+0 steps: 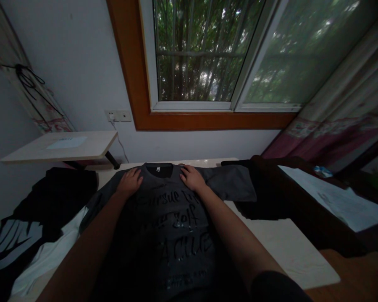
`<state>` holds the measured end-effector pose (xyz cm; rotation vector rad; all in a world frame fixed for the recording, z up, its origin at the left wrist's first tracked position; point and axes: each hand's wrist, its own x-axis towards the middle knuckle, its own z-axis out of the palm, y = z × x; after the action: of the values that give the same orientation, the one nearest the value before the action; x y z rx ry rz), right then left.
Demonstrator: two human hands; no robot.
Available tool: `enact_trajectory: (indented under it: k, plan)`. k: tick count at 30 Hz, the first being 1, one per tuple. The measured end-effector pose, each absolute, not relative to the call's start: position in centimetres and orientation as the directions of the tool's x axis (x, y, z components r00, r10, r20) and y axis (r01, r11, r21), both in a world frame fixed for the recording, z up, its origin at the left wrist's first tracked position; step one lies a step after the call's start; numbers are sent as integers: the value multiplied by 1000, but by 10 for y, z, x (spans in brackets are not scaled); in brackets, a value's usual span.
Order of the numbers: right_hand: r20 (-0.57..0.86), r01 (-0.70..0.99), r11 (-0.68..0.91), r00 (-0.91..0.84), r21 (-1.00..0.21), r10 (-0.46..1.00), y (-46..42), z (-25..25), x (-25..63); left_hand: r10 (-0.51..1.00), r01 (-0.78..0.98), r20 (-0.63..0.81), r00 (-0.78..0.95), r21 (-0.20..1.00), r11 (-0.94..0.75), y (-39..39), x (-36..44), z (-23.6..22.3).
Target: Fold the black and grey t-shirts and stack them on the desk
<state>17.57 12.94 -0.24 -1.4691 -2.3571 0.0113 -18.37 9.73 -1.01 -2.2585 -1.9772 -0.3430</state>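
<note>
A dark grey T-shirt (173,226) with black lettering lies face up and spread out on a pale table (290,247), its collar pointing toward the window. My left hand (129,183) rests flat on the shirt's left shoulder, fingers spread. My right hand (192,178) lies flat on the right shoulder beside the collar, fingers also stretched out. Neither hand holds anything. Both forearms reach over the shirt's front.
A pile of black and white clothes (40,209) lies at the left. A dark garment (277,193) lies at the right over the table's edge. A small folding tabletop (63,147) stands by the wall under the window (208,54). A curtain (343,121) hangs at the right.
</note>
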Motion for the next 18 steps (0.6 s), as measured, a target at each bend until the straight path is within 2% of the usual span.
enact_trajectory:
  k: [11,18]
  plan:
    - [332,929,290,-205,-230,921,136,0,212,966,983,229,123,107,-150,100,-185,-14]
    - [341,942,283,-209,-183,917,137,3,221,963,983,244,110,114,-141,99,-182,-12]
